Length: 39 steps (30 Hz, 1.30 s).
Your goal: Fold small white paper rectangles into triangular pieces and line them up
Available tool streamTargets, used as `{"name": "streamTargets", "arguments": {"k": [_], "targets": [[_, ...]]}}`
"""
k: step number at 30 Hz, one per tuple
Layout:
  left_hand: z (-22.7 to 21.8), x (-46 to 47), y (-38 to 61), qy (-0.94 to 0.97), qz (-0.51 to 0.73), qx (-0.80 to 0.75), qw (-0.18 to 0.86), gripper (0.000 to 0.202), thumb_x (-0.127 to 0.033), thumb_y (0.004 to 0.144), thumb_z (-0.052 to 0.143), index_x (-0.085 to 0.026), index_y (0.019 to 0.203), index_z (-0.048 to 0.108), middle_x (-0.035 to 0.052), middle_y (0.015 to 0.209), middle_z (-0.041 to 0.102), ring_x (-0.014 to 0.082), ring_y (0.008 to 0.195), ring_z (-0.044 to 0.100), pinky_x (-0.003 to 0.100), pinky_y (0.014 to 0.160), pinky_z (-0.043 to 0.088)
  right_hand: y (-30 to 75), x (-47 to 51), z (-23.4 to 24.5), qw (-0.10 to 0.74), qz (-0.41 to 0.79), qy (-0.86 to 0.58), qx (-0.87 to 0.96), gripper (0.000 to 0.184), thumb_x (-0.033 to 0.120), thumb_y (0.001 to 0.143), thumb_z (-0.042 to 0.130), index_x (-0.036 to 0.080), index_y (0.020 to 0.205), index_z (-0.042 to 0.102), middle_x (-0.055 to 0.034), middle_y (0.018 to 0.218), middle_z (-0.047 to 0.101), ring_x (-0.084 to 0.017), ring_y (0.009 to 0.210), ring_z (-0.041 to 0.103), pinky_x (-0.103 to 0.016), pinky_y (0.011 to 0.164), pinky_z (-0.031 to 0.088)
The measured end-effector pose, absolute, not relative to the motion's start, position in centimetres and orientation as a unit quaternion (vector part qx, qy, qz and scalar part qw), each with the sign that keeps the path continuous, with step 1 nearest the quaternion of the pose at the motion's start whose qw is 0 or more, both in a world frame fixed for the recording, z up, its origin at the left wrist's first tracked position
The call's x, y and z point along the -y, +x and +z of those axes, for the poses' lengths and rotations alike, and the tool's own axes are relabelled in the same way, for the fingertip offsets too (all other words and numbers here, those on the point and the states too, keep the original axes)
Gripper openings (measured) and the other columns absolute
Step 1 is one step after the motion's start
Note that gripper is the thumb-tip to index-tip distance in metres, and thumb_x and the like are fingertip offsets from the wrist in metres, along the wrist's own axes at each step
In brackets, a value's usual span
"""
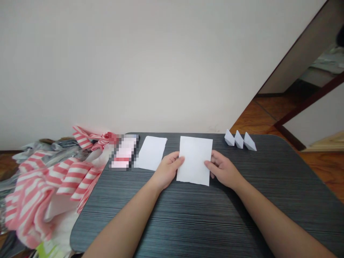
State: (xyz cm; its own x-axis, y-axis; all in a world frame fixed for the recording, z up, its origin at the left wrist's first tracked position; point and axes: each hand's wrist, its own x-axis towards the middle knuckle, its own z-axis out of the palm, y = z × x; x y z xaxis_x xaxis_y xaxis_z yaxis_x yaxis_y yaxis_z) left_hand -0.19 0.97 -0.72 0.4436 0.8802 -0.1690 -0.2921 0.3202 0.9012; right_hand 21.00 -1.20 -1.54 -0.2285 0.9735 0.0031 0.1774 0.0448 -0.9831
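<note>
A white sheet of paper (195, 161) is held up over the dark table, one side edge in each hand. My left hand (168, 168) pinches its left edge, thumb on the front face. On the opposite edge, my right hand (221, 168) grips it the same way, fingers behind the sheet. Left of it lies a stack of white paper (152, 152), close to my left hand. Beyond my right hand, three folded white paper shapes (238, 139) stand in a row near the table's back edge.
The dark wood-grain table (177, 222) meets a pale wall (161, 64) at its back. A pixelated, phone-like object (124, 152) lies left of the paper stack. Red-and-white striped cloth (72, 177) and plastic bags are heaped off the table's left side. Wooden floor (252, 114) shows at right.
</note>
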Motion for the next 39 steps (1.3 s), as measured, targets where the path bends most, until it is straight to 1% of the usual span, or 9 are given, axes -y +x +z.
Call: {"name": "streamTargets", "arguments": {"k": [7, 10, 16, 22, 25, 29, 32, 34, 39], "targets": [[-1.0, -1.0, -0.4, 0.416, 0.408, -0.351, 0.733, 0.036, -0.032, 0.079, 0.06, -0.017, 0.112, 0.06, 0.0061, 0.091, 0.067, 0.0139, 0.066, 0.059, 0.025, 0.06, 0.044, 21.0, 1.2, -1.3, 0.412, 0.522, -0.47, 0.58, 0.033, 0.035, 0.088, 0.049, 0.021, 0.118, 0.046, 0.0017, 0.064, 0.06, -0.013, 0.049, 0.054, -0.026, 0.048, 0.045], [-1.0, -1.0, -0.4, 0.397, 0.413, -0.355, 0.738, 0.031, -0.027, 0.079, 0.057, -0.019, 0.108, 0.062, 0.0047, 0.089, 0.067, 0.0137, 0.067, 0.058, 0.025, 0.061, 0.044, 21.3, 1.2, -1.5, 0.418, 0.507, -0.473, 0.587, 0.028, 0.033, 0.088, 0.049, 0.022, 0.114, 0.052, 0.0022, 0.061, 0.059, -0.015, 0.054, 0.057, -0.027, 0.052, 0.047], [-1.0, -1.3, -0.8, 0.374, 0.412, -0.382, 0.738, 0.023, -0.017, 0.071, 0.054, -0.017, 0.091, 0.066, 0.0018, 0.073, 0.063, 0.0124, 0.059, 0.054, 0.022, 0.052, 0.04, 21.9, 1.0, -1.7, 0.393, 0.431, -0.499, 0.641, 0.021, 0.027, 0.085, 0.05, 0.023, 0.093, 0.069, -0.0036, 0.089, 0.069, -0.019, 0.076, 0.063, -0.031, 0.067, 0.049], [-0.6, -1.2, -1.0, 0.372, 0.415, -0.349, 0.753, 0.032, -0.038, 0.08, 0.054, -0.018, 0.104, 0.06, 0.003, 0.073, 0.06, 0.0142, 0.062, 0.056, 0.023, 0.053, 0.04, 22.1, 0.9, -1.6, 0.376, 0.388, -0.515, 0.666, 0.026, 0.021, 0.083, 0.047, 0.023, 0.092, 0.071, -0.0035, 0.095, 0.07, -0.022, 0.088, 0.062, -0.034, 0.076, 0.048], [-0.8, -1.1, -0.8, 0.413, 0.404, -0.36, 0.733, 0.035, -0.032, 0.075, 0.064, -0.02, 0.107, 0.056, -0.0015, 0.069, 0.057, 0.0087, 0.055, 0.051, 0.019, 0.05, 0.035, 22.1, 0.9, -1.6, 0.373, 0.392, -0.503, 0.674, 0.027, 0.02, 0.083, 0.046, 0.024, 0.091, 0.071, -0.0031, 0.097, 0.069, -0.022, 0.09, 0.062, -0.033, 0.076, 0.048], [-1.3, -1.1, -0.6, 0.448, 0.39, -0.385, 0.707, 0.034, -0.029, 0.075, 0.065, -0.02, 0.105, 0.053, -0.0044, 0.061, 0.053, 0.0061, 0.047, 0.045, 0.017, 0.045, 0.029, 21.9, 0.9, -1.9, 0.387, 0.42, -0.506, 0.647, 0.026, 0.029, 0.087, 0.047, 0.024, 0.101, 0.068, -0.0035, 0.091, 0.069, -0.019, 0.078, 0.063, -0.033, 0.07, 0.05], [-1.5, -1.1, -0.6, 0.449, 0.394, -0.393, 0.7, 0.031, -0.031, 0.077, 0.062, -0.02, 0.104, 0.052, -0.0035, 0.063, 0.056, 0.0075, 0.047, 0.048, 0.018, 0.045, 0.033, 21.6, 0.9, -2.1, 0.423, 0.488, -0.511, 0.567, 0.04, 0.042, 0.091, 0.04, 0.025, 0.126, 0.051, -0.0036, 0.08, 0.066, -0.018, 0.066, 0.061, -0.031, 0.057, 0.051], [-1.4, -1.1, -0.6, 0.452, 0.398, -0.393, 0.696, 0.03, -0.031, 0.078, 0.061, -0.02, 0.104, 0.051, -0.0043, 0.061, 0.055, 0.0075, 0.047, 0.047, 0.018, 0.045, 0.033, 21.5, 1.0, -2.2, 0.429, 0.531, -0.493, 0.54, 0.047, 0.047, 0.091, 0.037, 0.023, 0.131, 0.043, -0.0033, 0.074, 0.063, -0.017, 0.06, 0.06, -0.029, 0.051, 0.05], [-1.0, -1.0, -0.5, 0.473, 0.401, -0.388, 0.681, 0.025, -0.027, 0.08, 0.06, -0.019, 0.102, 0.051, -0.0073, 0.054, 0.046, 0.0049, 0.043, 0.04, 0.015, 0.041, 0.028, 21.0, 1.1, -1.7, 0.386, 0.574, -0.463, 0.554, 0.05, 0.037, 0.085, 0.055, 0.022, 0.129, 0.038, 0.0009, 0.07, 0.059, -0.012, 0.048, 0.052, -0.023, 0.041, 0.046]]}}
